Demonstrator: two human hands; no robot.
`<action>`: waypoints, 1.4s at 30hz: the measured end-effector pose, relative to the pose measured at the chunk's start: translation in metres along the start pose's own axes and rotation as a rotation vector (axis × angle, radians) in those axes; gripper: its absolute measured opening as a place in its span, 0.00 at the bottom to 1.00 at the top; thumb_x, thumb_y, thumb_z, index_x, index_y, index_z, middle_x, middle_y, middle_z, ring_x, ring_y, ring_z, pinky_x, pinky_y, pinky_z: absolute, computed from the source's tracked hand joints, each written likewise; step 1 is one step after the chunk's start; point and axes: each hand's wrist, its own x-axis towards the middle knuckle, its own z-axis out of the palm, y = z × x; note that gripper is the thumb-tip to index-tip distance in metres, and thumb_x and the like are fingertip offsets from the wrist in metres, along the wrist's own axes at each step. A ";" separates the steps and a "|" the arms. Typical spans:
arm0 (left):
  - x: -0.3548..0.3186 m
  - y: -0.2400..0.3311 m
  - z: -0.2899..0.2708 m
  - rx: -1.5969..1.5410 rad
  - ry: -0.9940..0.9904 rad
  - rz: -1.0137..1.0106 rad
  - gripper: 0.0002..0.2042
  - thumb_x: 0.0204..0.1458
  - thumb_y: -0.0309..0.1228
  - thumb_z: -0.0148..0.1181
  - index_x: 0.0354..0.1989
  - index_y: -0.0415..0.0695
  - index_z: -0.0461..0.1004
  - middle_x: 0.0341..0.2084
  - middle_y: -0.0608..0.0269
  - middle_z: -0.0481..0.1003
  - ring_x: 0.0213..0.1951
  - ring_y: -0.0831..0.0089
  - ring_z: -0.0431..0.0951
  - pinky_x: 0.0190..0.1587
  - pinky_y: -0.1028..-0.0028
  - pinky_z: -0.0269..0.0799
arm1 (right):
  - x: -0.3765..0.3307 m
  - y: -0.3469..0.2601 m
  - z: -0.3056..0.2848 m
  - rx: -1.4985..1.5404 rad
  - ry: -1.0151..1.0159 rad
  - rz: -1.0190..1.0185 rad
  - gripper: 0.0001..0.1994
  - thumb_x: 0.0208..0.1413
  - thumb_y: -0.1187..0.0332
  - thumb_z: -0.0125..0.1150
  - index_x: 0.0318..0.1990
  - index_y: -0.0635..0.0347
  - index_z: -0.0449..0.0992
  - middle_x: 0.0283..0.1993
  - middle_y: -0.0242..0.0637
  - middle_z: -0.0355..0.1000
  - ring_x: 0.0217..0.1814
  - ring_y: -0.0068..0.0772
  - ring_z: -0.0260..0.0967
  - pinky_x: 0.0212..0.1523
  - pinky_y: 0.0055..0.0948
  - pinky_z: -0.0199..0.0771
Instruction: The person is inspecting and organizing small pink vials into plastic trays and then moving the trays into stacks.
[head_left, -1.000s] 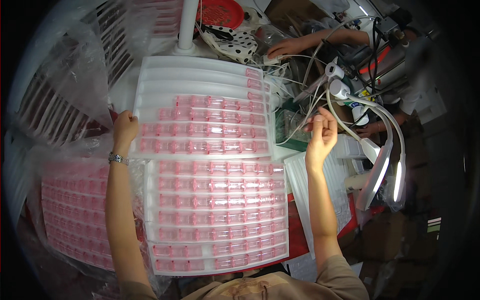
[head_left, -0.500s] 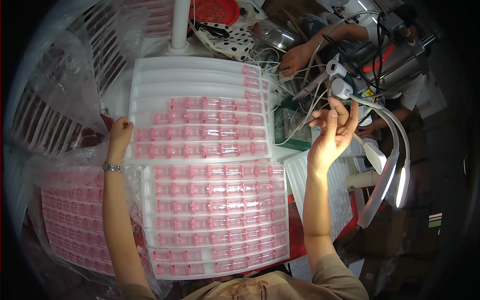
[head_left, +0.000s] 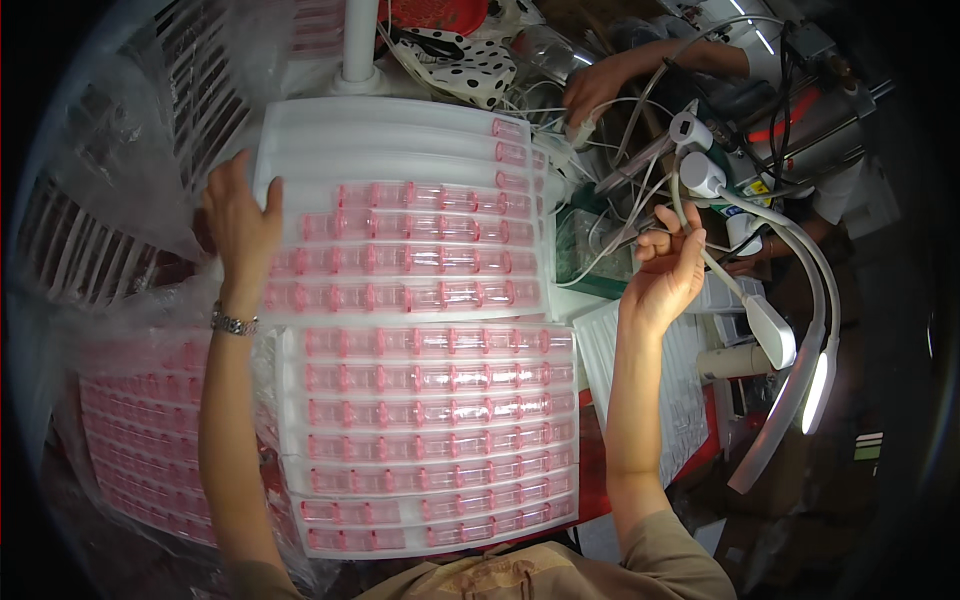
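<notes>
Head view: left hand [head_left: 243, 235], fingers wide, is at far tray [head_left: 390, 143]; right hand [head_left: 664, 278], curled, is by lamp [head_left: 771, 332], hold unclear.

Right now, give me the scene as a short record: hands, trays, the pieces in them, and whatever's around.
Left hand: open, thumb and fingers apart, at the upper tray's left edge; contact unclear
Right hand: fingers curled beside a white gooseneck lamp; grip unclear
Upper tray: white; top three channels each hold one piece, at the right end
Pieces: clear pink plastic
Lower tray: white, rows of similar pieces
Beyond: spotted cloth, a co-worker's hand
</notes>
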 end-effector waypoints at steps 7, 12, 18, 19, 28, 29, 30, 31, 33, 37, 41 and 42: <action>0.012 0.187 0.066 -0.815 -0.254 0.266 0.08 0.45 0.27 0.59 0.34 0.40 0.73 0.33 0.56 0.72 0.41 0.59 0.68 0.45 0.66 0.65 | 0.002 -0.004 -0.003 -0.271 0.043 -0.143 0.22 0.64 0.58 0.40 0.51 0.73 0.64 0.41 0.49 0.73 0.29 0.20 0.67 0.27 0.13 0.66; 0.004 0.279 0.117 -1.359 -0.462 0.062 0.08 0.49 0.28 0.54 0.34 0.37 0.73 0.26 0.51 0.75 0.32 0.56 0.76 0.36 0.66 0.70 | -0.002 -0.009 0.007 -0.327 0.015 -0.155 0.23 0.64 0.57 0.39 0.53 0.74 0.63 0.41 0.50 0.72 0.33 0.24 0.69 0.36 0.17 0.70; 0.004 0.340 0.143 -1.590 -0.756 -0.190 0.10 0.51 0.33 0.54 0.34 0.38 0.74 0.26 0.47 0.75 0.31 0.57 0.76 0.35 0.68 0.69 | -0.005 -0.007 0.007 -0.348 0.016 -0.172 0.25 0.64 0.56 0.40 0.53 0.74 0.62 0.39 0.47 0.72 0.33 0.24 0.67 0.37 0.19 0.68; 0.004 0.347 0.142 -1.608 -0.771 -0.216 0.09 0.50 0.33 0.54 0.32 0.39 0.75 0.26 0.47 0.74 0.31 0.57 0.76 0.35 0.68 0.69 | -0.005 -0.007 0.006 -0.343 0.012 -0.177 0.25 0.64 0.55 0.40 0.53 0.74 0.62 0.39 0.47 0.72 0.33 0.24 0.67 0.36 0.19 0.67; 0.054 0.285 0.151 -1.617 -0.493 -0.377 0.11 0.50 0.34 0.55 0.22 0.44 0.79 0.15 0.61 0.75 0.20 0.72 0.76 0.26 0.73 0.69 | -0.007 -0.004 0.003 -0.295 -0.003 -0.143 0.25 0.63 0.55 0.41 0.55 0.73 0.60 0.41 0.48 0.72 0.33 0.25 0.66 0.35 0.19 0.67; 0.060 0.277 0.148 -1.706 -0.493 -0.349 0.11 0.50 0.35 0.56 0.21 0.44 0.79 0.13 0.64 0.74 0.17 0.76 0.74 0.24 0.75 0.68 | -0.009 -0.003 0.012 -0.265 0.043 -0.158 0.21 0.64 0.58 0.41 0.52 0.70 0.62 0.37 0.46 0.71 0.29 0.24 0.65 0.32 0.18 0.65; 0.065 0.269 0.144 -1.651 -0.494 -0.295 0.10 0.48 0.34 0.58 0.22 0.43 0.80 0.14 0.63 0.74 0.19 0.78 0.74 0.24 0.76 0.68 | -0.013 -0.002 0.007 -0.264 0.052 -0.159 0.21 0.64 0.58 0.41 0.52 0.70 0.62 0.37 0.46 0.71 0.29 0.24 0.65 0.32 0.18 0.65; 0.072 0.264 0.137 -1.690 -0.481 -0.294 0.10 0.48 0.34 0.59 0.22 0.41 0.80 0.14 0.63 0.74 0.19 0.79 0.74 0.24 0.77 0.68 | -0.018 0.001 -0.001 -0.327 -0.005 -0.165 0.19 0.64 0.59 0.41 0.50 0.68 0.63 0.33 0.43 0.70 0.26 0.24 0.64 0.29 0.18 0.63; 0.082 0.252 0.124 -1.720 -0.472 -0.286 0.09 0.47 0.33 0.60 0.23 0.40 0.80 0.14 0.63 0.75 0.19 0.80 0.74 0.24 0.78 0.67 | -0.026 0.008 -0.007 -0.439 -0.049 -0.135 0.13 0.63 0.62 0.42 0.41 0.64 0.67 0.23 0.36 0.65 0.19 0.22 0.58 0.21 0.19 0.58; 0.092 0.241 0.098 -1.757 -0.448 -0.159 0.09 0.46 0.32 0.61 0.24 0.37 0.79 0.14 0.67 0.72 0.17 0.82 0.68 0.22 0.81 0.63 | -0.014 0.031 -0.041 -0.514 -0.025 0.026 0.12 0.62 0.65 0.44 0.40 0.65 0.70 0.25 0.33 0.68 0.21 0.20 0.61 0.25 0.17 0.62; 0.087 0.242 0.081 -1.839 -0.590 -0.229 0.09 0.46 0.31 0.60 0.24 0.36 0.78 0.13 0.69 0.70 0.16 0.84 0.65 0.20 0.81 0.58 | 0.001 0.087 -0.059 -0.657 -0.084 0.083 0.11 0.60 0.71 0.47 0.46 0.68 0.68 0.35 0.33 0.70 0.34 0.20 0.66 0.35 0.17 0.67; 0.088 0.244 0.076 -1.838 -0.595 -0.222 0.09 0.46 0.31 0.60 0.24 0.36 0.78 0.13 0.69 0.70 0.16 0.84 0.65 0.20 0.81 0.58 | 0.004 0.093 -0.057 -0.637 -0.085 0.135 0.12 0.59 0.72 0.49 0.48 0.69 0.66 0.36 0.33 0.69 0.35 0.19 0.65 0.35 0.17 0.66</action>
